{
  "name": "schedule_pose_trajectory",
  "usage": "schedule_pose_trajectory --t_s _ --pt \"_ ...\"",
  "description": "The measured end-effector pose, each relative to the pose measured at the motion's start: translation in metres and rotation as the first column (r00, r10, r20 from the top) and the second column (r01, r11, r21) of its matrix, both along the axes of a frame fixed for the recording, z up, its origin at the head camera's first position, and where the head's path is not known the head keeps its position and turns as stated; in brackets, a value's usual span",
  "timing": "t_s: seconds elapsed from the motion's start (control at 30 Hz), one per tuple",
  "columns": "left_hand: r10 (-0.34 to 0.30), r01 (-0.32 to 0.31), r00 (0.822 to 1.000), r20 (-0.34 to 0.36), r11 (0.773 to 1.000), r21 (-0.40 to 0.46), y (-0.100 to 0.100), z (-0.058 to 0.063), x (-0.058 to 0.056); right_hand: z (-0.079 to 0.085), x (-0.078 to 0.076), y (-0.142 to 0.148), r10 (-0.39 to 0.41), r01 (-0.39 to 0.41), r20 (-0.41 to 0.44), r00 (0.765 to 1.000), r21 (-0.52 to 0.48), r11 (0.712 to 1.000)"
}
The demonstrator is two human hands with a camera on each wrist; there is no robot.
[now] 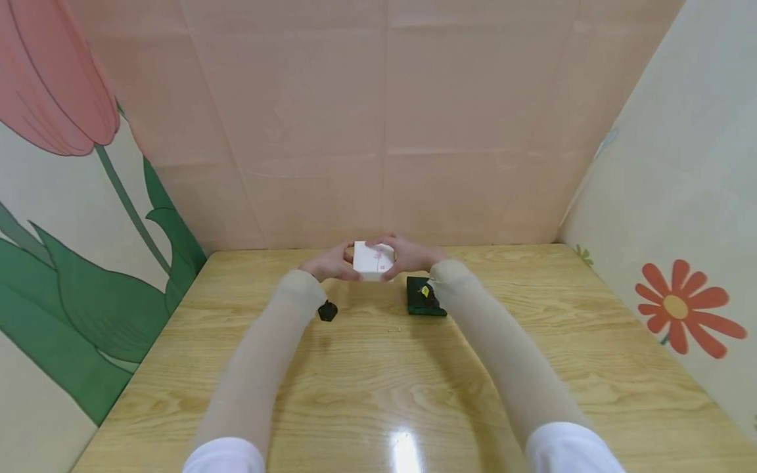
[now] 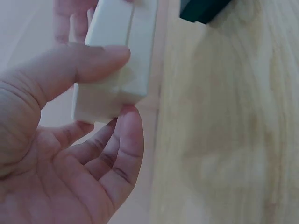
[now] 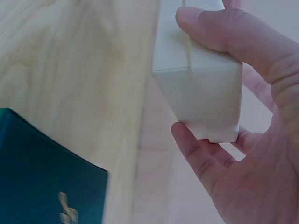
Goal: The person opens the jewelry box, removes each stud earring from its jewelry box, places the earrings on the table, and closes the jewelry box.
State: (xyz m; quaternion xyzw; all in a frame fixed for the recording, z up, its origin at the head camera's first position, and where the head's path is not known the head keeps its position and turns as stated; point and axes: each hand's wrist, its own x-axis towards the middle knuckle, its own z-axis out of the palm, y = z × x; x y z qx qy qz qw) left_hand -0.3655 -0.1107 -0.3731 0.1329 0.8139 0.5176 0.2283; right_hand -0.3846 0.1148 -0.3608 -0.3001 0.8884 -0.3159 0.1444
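Note:
A small white box (image 1: 371,257) with a pink printed design on its face is held up between both hands near the back of the table. My left hand (image 1: 331,263) grips its left end, the thumb (image 2: 100,63) on the near side and fingertips at the opposite edge. At the right end, my right hand (image 1: 408,254) grips it the same way, with its thumb (image 3: 210,28) across the side. A thin seam runs along that side in both wrist views. Below the right hand lies a dark green box (image 1: 416,303) with a gold mark, partly hidden by the right sleeve.
A small black thing (image 1: 328,311) shows beside the left sleeve cuff. Tiny bits (image 1: 395,330) lie on the wooden table (image 1: 367,387) in front of the green box. A pink wall (image 1: 378,131) rises behind the table, with flower-printed walls (image 1: 668,197) at both sides.

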Motion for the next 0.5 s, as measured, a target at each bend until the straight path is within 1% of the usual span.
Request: schedule_pose_trajectory --t_s 0.13,0.23,0.37,0.5 --pt "0.041 -0.041 0.999 0.022 0.999 -0.017 0.0 -0.013 -0.002 -0.013 -0.001 -0.005 0.004 -0.004 -0.011 1.0 0.04 0.999" --pt "0.063 -0.061 0.997 0.041 0.997 -0.035 0.002 -0.019 0.0 -0.024 -0.003 -0.008 -0.002 0.003 -0.011 1.0 0.09 0.996" --pt "0.082 -0.079 0.993 0.087 0.996 -0.041 0.003 -0.026 0.003 -0.034 -0.004 -0.012 -0.016 0.013 0.021 1.0 0.125 0.992" --pt "0.101 -0.098 0.99 0.097 0.994 -0.043 0.004 -0.033 0.005 -0.042 -0.006 -0.016 -0.03 0.024 0.037 0.999 0.146 0.989"
